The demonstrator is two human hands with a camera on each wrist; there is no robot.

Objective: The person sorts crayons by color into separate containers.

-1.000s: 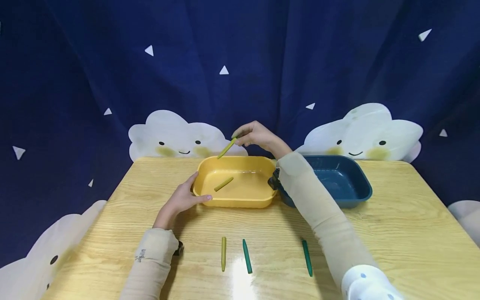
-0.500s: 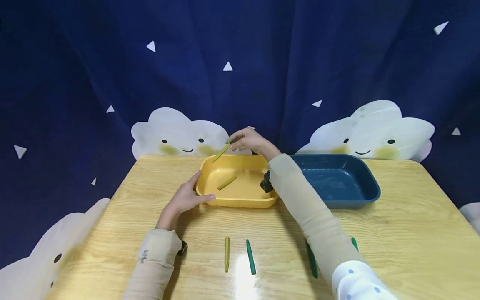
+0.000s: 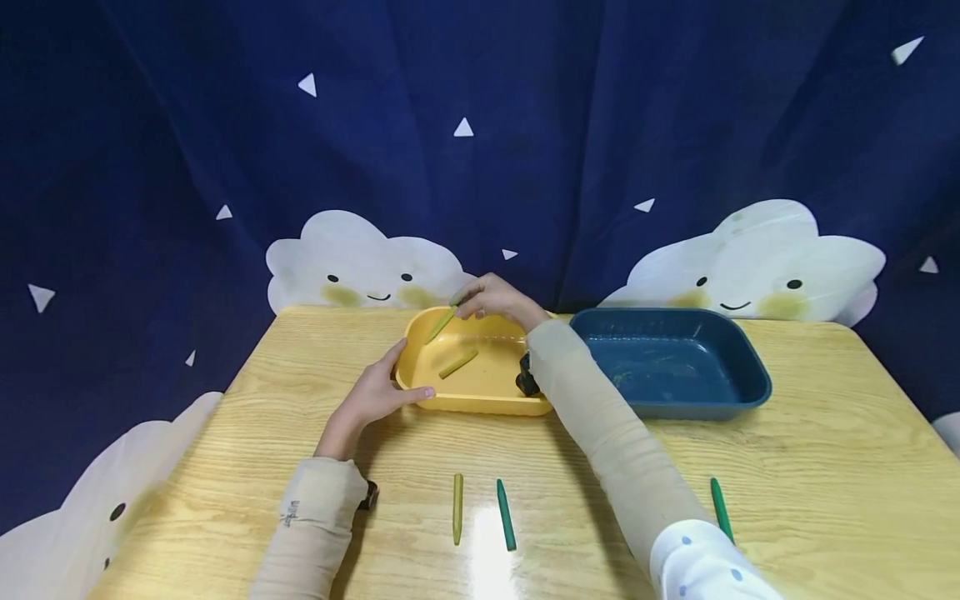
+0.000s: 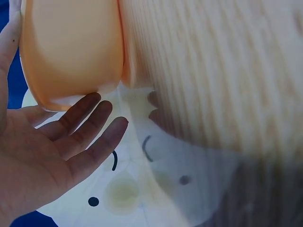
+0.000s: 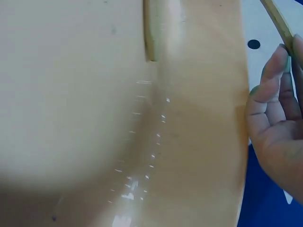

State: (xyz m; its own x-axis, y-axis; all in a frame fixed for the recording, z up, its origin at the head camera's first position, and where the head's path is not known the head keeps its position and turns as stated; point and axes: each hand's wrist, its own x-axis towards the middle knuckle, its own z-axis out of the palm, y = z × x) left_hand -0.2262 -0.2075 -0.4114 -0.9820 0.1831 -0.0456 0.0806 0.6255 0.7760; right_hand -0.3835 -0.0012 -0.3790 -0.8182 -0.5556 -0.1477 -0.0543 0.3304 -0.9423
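Observation:
My right hand (image 3: 495, 298) pinches a yellow crayon (image 3: 438, 327) at its upper end, over the back left of the yellow tray (image 3: 472, 406). The crayon slants, its lower end pointing down into the tray. A second yellow crayon (image 3: 458, 364) lies on the tray's floor. At the tray's left end, my left hand (image 3: 372, 392) rests with the thumb across the front rim and the fingers along the outer side. In the left wrist view its fingers (image 4: 90, 123) are loosely extended, some standing apart from the tray wall.
A dark blue tray (image 3: 675, 410) stands right of the yellow one. Nearer on the wooden table (image 3: 405, 533) lie a yellow crayon (image 3: 457, 508), a green crayon (image 3: 506, 514) and, farther right, another green crayon (image 3: 722, 510) beside my right sleeve. A dark blue curtain (image 3: 420, 192) hangs behind.
My right hand has moved down and left, lowering the pinched yellow crayon toward the tray. My right sleeve now hides one green crayon and uncovers another. The left hand stays at the tray.

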